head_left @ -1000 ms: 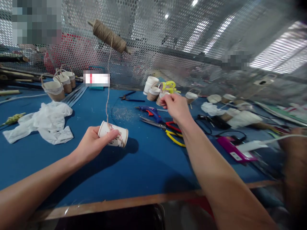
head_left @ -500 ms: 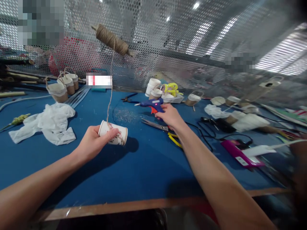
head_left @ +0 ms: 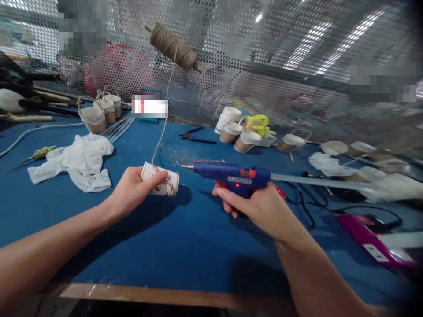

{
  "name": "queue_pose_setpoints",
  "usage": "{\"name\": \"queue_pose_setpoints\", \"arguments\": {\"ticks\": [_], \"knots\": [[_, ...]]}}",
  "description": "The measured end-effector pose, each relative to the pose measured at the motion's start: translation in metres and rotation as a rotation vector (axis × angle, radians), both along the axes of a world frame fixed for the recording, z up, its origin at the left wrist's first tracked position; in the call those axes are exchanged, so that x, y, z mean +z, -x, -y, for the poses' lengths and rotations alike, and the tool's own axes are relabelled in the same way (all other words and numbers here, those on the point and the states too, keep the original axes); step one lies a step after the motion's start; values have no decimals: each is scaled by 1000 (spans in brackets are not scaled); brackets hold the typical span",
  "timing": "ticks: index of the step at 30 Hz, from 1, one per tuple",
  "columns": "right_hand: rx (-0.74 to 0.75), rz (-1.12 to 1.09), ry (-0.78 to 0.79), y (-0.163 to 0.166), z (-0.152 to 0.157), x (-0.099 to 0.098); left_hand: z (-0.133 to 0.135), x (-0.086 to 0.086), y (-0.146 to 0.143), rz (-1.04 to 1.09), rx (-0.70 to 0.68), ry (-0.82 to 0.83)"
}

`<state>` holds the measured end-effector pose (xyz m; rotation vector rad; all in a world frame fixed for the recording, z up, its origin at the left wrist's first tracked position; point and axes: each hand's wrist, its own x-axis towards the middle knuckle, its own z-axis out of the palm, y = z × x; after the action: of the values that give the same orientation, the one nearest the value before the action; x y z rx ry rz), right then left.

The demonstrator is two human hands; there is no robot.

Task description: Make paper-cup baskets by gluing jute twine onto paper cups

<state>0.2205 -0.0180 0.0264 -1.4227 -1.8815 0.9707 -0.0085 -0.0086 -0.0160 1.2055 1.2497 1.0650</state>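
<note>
My left hand (head_left: 132,190) stays clamped on the cup (head_left: 161,181), held on its side, left of centre above the table (head_left: 185,246), twine (head_left: 161,134) seemingly stuck to it. My right hand (head_left: 261,209) has lifted the glue gun (head_left: 235,176); its nozzle now points at the cup, near gluing.

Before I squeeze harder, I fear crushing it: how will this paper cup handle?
The paper cup looks thin-walled and probably light, so the left hand could dent it. Lying sideways, it would likely roll. The twine may tug it.
</note>
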Motion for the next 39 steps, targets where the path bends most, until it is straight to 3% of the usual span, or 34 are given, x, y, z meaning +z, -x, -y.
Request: {"name": "queue_pose_setpoints", "arguments": {"ticks": [3,8,18,39], "knots": [[-28,153,-85,2,4,-3,-2,-1,0,6,16,36],[45,288,-305,6,8,-7,-4,-3,0,19,29,59],[129,421,-433,9,4,-6,-7,-9,1,-87,11,40],[173,274,-364,8,6,-8,-7,-5,-3,-68,18,55]]}}
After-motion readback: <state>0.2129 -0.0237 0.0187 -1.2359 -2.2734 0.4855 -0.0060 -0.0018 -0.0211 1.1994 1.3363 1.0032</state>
